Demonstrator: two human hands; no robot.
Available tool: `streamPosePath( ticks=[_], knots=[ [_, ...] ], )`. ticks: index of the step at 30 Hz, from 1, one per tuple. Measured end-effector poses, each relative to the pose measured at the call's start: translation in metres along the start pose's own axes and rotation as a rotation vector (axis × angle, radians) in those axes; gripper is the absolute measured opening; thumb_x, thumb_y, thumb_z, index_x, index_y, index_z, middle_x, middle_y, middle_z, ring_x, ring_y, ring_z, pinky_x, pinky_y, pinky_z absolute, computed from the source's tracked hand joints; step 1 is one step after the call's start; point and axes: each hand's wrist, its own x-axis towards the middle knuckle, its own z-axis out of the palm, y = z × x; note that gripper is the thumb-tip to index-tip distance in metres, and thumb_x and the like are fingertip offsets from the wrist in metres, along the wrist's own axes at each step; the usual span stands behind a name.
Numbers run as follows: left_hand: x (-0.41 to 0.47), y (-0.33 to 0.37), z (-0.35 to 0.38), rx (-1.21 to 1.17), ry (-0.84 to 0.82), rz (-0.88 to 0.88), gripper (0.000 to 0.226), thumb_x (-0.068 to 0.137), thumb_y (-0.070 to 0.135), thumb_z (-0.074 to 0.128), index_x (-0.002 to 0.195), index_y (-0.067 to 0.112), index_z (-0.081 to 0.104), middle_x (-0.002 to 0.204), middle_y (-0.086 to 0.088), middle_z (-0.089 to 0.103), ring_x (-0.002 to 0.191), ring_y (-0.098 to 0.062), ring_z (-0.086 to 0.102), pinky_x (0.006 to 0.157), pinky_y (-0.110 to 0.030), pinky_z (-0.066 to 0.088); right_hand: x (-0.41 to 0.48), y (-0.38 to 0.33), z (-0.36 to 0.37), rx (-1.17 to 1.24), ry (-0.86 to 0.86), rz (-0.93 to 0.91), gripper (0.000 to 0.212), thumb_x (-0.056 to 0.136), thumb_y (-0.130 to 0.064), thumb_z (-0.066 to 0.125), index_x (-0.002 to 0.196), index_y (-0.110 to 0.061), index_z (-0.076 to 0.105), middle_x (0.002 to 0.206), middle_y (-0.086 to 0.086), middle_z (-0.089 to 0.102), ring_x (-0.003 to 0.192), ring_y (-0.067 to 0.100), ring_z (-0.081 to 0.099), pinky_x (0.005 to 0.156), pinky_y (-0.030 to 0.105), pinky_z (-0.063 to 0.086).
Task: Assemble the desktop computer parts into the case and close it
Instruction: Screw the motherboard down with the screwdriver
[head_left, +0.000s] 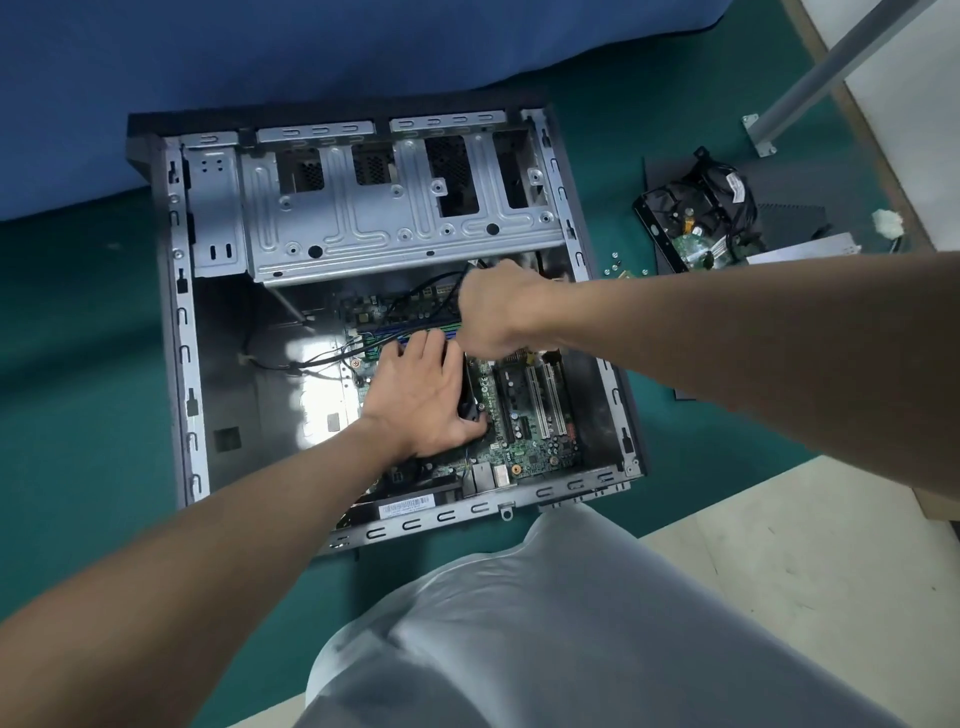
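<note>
The open computer case (176, 312) lies flat on the green mat, with its silver drive cage (395, 218) at the far end. The green motherboard (524, 441) sits in the near half. My left hand (415, 400) presses flat on the black CPU cooler fan (470, 395), fingers straight and thumb at the fan's near corner. Just beyond it, my right hand (498, 312) is curled in a fist round a dark handle-like thing (474, 267) that sticks out at the top. What lies under the fist is hidden. Black cables (415, 296) run across the board towards it.
To the right of the case lie a hard drive with black cables (691, 218), a dark panel (789, 218), a few loose screws (615, 262) and a white connector (885, 221). A grey metal leg (810, 78) stands at the far right. Blue cloth (311, 52) lies behind the case. My knee (545, 623) is in front.
</note>
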Motion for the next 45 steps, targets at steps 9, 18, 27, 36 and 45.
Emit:
streamPosePath(
  ticks=[9, 18, 27, 36, 45],
  knots=[
    [-0.001, 0.000, 0.002, -0.019, 0.033, -0.017, 0.089, 0.071, 0.078, 0.021, 0.119, 0.006, 0.043, 0.113, -0.012, 0.048, 0.101, -0.028, 0.045, 0.084, -0.044, 0.038, -0.016, -0.001, -0.003, -0.628, -0.021, -0.231, 0.012, 0.093, -0.009, 0.050, 0.102, -0.011, 0.057, 0.079, 0.005, 0.051, 0.069, 0.023, 0.053, 0.055, 0.031, 0.039],
    [0.000, 0.000, 0.006, -0.052, 0.043, -0.023, 0.088, 0.069, 0.078, 0.025, 0.117, 0.007, 0.047, 0.111, -0.012, 0.050, 0.101, -0.028, 0.047, 0.085, -0.045, 0.039, -0.012, 0.009, -0.002, -0.707, 0.087, -0.467, 0.013, 0.090, -0.011, 0.047, 0.081, -0.013, 0.038, 0.067, 0.005, 0.029, 0.070, 0.026, 0.046, 0.058, 0.034, 0.039],
    [0.000, -0.001, 0.004, -0.042, 0.052, -0.017, 0.089, 0.068, 0.081, 0.026, 0.119, 0.009, 0.039, 0.112, -0.010, 0.047, 0.103, -0.028, 0.047, 0.086, -0.044, 0.039, 0.002, -0.006, -0.018, -0.063, -0.200, 0.044, 0.016, 0.093, -0.002, 0.042, 0.085, 0.000, 0.056, 0.076, 0.013, 0.054, 0.054, 0.020, 0.046, 0.036, 0.021, 0.035],
    [0.000, 0.000, 0.002, -0.038, 0.034, -0.016, 0.090, 0.068, 0.080, 0.022, 0.116, 0.008, 0.047, 0.113, -0.012, 0.050, 0.103, -0.028, 0.047, 0.084, -0.044, 0.039, -0.015, 0.009, -0.011, -0.993, 0.152, -0.542, 0.021, 0.097, -0.012, 0.040, 0.077, -0.019, 0.042, 0.094, 0.007, 0.062, 0.081, 0.027, 0.057, 0.058, 0.032, 0.033],
    [0.000, 0.000, 0.003, -0.051, 0.053, -0.019, 0.085, 0.066, 0.081, 0.025, 0.113, 0.010, 0.034, 0.108, -0.009, 0.045, 0.101, -0.027, 0.045, 0.084, -0.044, 0.038, 0.003, 0.001, -0.011, -0.152, -0.145, 0.051, 0.013, 0.092, -0.006, 0.048, 0.095, 0.000, 0.059, 0.094, 0.012, 0.063, 0.069, 0.023, 0.060, 0.050, 0.028, 0.047]
  ],
)
